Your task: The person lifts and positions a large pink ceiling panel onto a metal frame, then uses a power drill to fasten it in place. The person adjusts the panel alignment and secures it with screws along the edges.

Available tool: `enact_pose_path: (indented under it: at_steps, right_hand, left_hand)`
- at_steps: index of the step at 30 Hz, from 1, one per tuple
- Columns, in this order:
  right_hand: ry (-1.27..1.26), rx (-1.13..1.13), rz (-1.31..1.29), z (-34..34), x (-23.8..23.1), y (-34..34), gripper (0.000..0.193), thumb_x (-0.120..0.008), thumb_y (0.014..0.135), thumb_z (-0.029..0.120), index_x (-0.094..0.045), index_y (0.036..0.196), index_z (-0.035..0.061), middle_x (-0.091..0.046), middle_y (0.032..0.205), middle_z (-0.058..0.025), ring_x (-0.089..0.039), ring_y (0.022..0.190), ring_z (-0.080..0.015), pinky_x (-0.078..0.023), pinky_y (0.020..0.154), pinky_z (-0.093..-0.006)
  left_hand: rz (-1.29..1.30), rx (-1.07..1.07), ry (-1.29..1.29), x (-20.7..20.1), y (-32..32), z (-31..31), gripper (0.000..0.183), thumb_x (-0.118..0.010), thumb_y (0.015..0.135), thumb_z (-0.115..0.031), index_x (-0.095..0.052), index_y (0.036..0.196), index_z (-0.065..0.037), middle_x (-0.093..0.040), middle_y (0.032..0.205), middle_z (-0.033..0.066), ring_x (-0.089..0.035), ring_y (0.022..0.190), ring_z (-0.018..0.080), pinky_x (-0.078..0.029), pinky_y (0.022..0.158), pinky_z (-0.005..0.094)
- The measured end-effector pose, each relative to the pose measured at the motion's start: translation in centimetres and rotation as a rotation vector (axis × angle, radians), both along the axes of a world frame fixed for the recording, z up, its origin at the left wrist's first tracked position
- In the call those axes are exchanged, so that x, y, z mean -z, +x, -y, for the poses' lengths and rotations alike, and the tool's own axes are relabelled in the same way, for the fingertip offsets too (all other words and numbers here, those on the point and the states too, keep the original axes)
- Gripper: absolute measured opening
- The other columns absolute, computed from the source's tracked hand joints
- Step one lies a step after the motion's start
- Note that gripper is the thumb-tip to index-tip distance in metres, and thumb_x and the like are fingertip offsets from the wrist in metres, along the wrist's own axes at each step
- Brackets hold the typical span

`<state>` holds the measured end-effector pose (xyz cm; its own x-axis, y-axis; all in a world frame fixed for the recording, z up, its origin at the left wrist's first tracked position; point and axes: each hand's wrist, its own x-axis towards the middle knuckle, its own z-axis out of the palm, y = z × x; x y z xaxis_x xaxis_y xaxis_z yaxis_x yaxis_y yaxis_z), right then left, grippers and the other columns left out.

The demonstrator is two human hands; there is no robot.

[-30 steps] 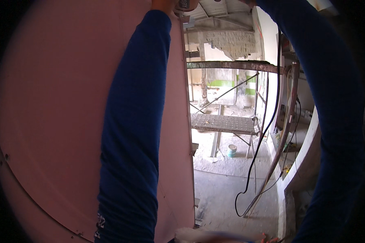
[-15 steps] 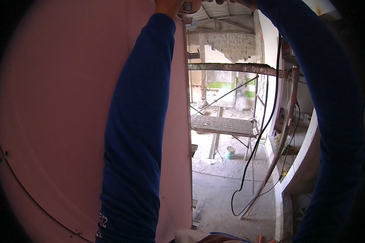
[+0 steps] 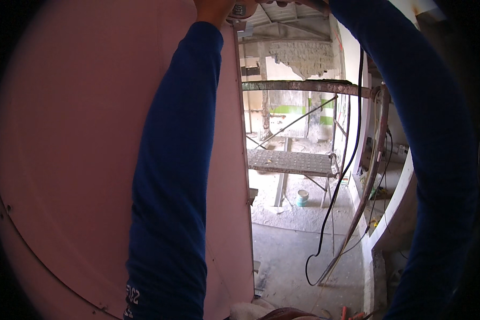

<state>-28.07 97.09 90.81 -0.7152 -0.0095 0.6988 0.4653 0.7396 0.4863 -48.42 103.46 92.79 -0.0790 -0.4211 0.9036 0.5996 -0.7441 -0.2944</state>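
Observation:
Both my arms, in blue sleeves, reach up to the top edge of the view. My left hand [image 3: 214, 9] is at the pink board [image 3: 90, 133], close beside the board's upright edge. Its fingers are cut off by the frame. Right against it shows the end of a power tool [image 3: 241, 9], grey and red with a label; most of its body lies out of view. My right hand [image 3: 316, 4] is farther right at the same height, its fingers curled at the tool's rear. A black cord [image 3: 340, 184] hangs down beside my right sleeve.
Beyond the board's edge stand a scaffold with a perforated metal platform [image 3: 290, 162] and a rusty crossbar [image 3: 304, 86]. A light-coloured bucket [image 3: 302, 198] rests on the dusty floor below. A slanting pole [image 3: 365, 197] leans at the right, near a white curved edge [image 3: 394, 208].
My left hand, the tool and the board's upper edge sit slightly farther left in view. Both arms keep nearly the same raised pose.

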Motion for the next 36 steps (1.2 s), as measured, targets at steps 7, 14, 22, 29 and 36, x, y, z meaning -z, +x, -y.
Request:
enact_pose_path:
  at_steps: [7, 14, 22, 29, 36]
  right_hand:
    - [-0.085, 0.074, -0.012, 1.0, -0.1, -1.1, 0.028, -0.072, 0.078, 0.018, -0.070, 0.095, -0.0033, -0.068, 0.071, -0.0143, -0.061, 0.056, -0.0237, -0.048, 0.051, -0.0382]
    - [-0.106, 0.039, 0.034, 1.0, -0.8, -0.8, 0.031, -0.074, 0.080, 0.026, -0.071, 0.094, -0.0022, -0.068, 0.073, -0.0137, -0.062, 0.058, -0.0234, -0.049, 0.051, -0.0381]
    - [-0.065, 0.137, 0.027, 1.3, -1.7, -2.0, 0.030, -0.077, 0.079, 0.022, -0.072, 0.100, 0.0019, -0.068, 0.075, -0.0105, -0.061, 0.061, -0.0213, -0.051, 0.052, -0.0361]
    - [-0.133, 0.165, 0.048, 2.6, -2.4, -2.3, 0.034, -0.078, 0.080, 0.024, -0.071, 0.108, 0.0064, -0.068, 0.080, -0.0091, -0.063, 0.064, -0.0205, -0.051, 0.052, -0.0358]
    - [-0.096, 0.231, 0.081, 2.6, -3.0, -2.6, 0.032, -0.075, 0.081, 0.019, -0.070, 0.111, 0.0060, -0.068, 0.080, -0.0100, -0.065, 0.064, -0.0216, -0.053, 0.052, -0.0377]
  left_hand:
    - [-0.099, 0.104, -0.010, -0.9, -2.0, -0.3, 0.032, -0.049, 0.094, -0.016, -0.065, 0.074, 0.004, -0.065, 0.073, 0.0129, -0.058, 0.069, 0.0193, -0.048, 0.064, 0.0374]
    - [-0.065, -0.069, 0.055, -1.5, -2.2, -0.4, 0.037, -0.044, 0.096, -0.017, -0.064, 0.075, 0.005, -0.065, 0.074, 0.0163, -0.059, 0.072, 0.0242, -0.049, 0.068, 0.0409]
    - [-0.028, -0.084, 0.023, -1.5, -2.0, 0.4, 0.036, -0.043, 0.096, -0.016, -0.064, 0.077, 0.005, -0.065, 0.077, 0.0167, -0.059, 0.073, 0.0240, -0.049, 0.069, 0.0415]
    - [0.049, 0.033, -0.032, -1.9, -2.1, 0.8, 0.034, -0.046, 0.095, -0.017, -0.066, 0.079, 0.005, -0.068, 0.085, 0.0237, -0.064, 0.079, 0.0347, -0.051, 0.074, 0.0463]
    - [0.056, -0.263, 0.056, -2.7, -2.9, 0.5, 0.031, -0.047, 0.094, -0.016, -0.067, 0.080, 0.004, -0.068, 0.088, 0.0272, -0.065, 0.082, 0.0409, -0.051, 0.075, 0.0500]
